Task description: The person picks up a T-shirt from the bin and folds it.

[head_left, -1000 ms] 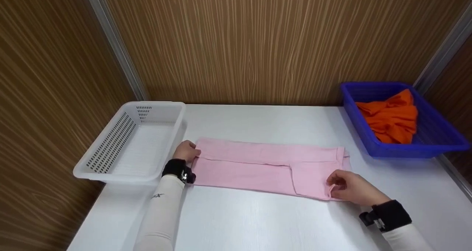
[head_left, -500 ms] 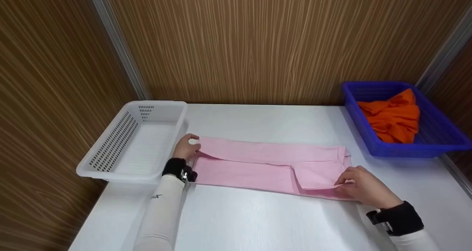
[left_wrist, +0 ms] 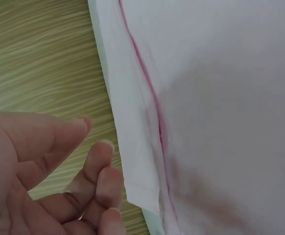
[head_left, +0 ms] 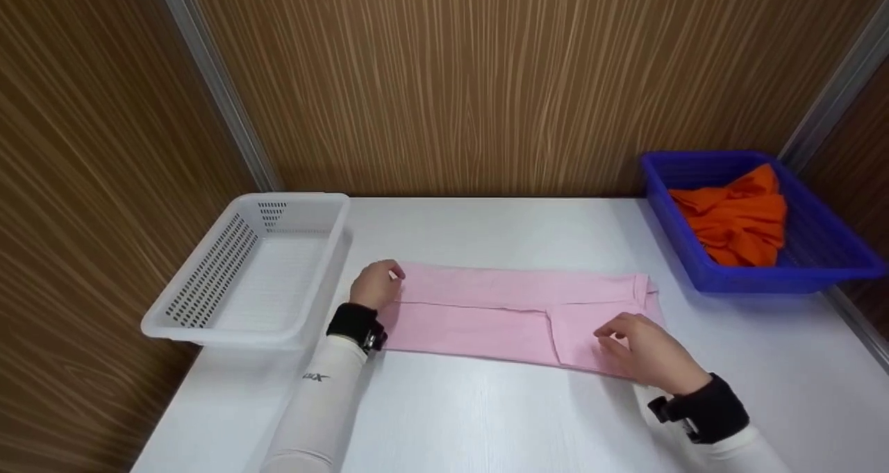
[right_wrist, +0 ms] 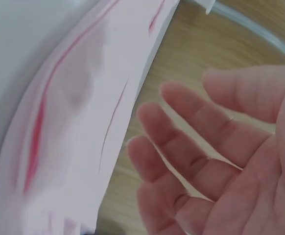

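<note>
A pink folded garment [head_left: 472,327] lies as a long flat strip on the white table, with a long fold edge along it and a wider flap at its right end. My left hand [head_left: 375,284] is over the strip's left end, fingers loosely bent with nothing between them. Over the right flap hovers my right hand [head_left: 646,351], fingers and thumb spread apart and holding nothing. In the left wrist view the garment [left_wrist: 132,107] looks pale, and the fingertips are beside its edge. The right wrist view has the garment [right_wrist: 79,117] left of the relaxed fingers [right_wrist: 157,117].
A white perforated basket [head_left: 319,278] stands at the left, close to my left forearm. At the back right is a blue basket [head_left: 757,280] with a crumpled orange cloth [head_left: 736,216] in it. Wood-grain panels [head_left: 472,84] close off the table's back and sides.
Both hands gripped the garment's near layer, lifted by half a second ago. That layer now lies flat and both hands have let go. The left hand moved right, the right hand left.
</note>
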Available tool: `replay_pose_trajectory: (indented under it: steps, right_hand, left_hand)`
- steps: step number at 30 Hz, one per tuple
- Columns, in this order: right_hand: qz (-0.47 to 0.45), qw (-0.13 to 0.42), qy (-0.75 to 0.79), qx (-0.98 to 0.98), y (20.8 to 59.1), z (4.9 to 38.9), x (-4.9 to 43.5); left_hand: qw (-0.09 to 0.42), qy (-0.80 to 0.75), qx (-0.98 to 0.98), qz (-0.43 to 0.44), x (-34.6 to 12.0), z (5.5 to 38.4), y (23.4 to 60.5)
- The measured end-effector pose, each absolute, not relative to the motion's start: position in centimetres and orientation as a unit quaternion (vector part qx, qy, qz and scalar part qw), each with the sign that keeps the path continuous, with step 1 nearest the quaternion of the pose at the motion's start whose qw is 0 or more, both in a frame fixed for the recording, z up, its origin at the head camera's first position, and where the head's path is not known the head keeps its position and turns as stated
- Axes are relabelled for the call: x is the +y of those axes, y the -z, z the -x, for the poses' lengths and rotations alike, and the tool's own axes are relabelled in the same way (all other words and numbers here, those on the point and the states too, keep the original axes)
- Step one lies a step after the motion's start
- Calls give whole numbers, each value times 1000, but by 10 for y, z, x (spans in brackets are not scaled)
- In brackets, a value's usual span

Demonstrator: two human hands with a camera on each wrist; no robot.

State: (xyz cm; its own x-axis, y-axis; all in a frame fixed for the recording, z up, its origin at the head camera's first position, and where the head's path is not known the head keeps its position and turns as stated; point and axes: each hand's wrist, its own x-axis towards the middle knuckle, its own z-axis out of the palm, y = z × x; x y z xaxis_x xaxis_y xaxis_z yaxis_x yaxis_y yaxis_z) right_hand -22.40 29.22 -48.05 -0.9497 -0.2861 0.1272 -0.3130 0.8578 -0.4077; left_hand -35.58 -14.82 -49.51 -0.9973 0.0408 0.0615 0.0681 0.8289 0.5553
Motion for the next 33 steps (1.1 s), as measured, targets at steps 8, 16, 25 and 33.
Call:
replay_pose_trajectory:
  steps: [8,16,25,33]
  right_hand:
    - [-193,17,-197,-961,497,224,257]
    - [-193,58,-141,-969,503,223,249]
    - [-211,96,-102,-967,503,254,251]
    - [-132,-4,-64,-989,494,314,255]
  left_hand:
    - [-32,329,-943,33,-150,354,515]
    - [-28,340,-940,33,-154,358,517]
    - [-34,336,-941,35,-154,354,514]
    - [-65,285,-955,50,-137,330,501]
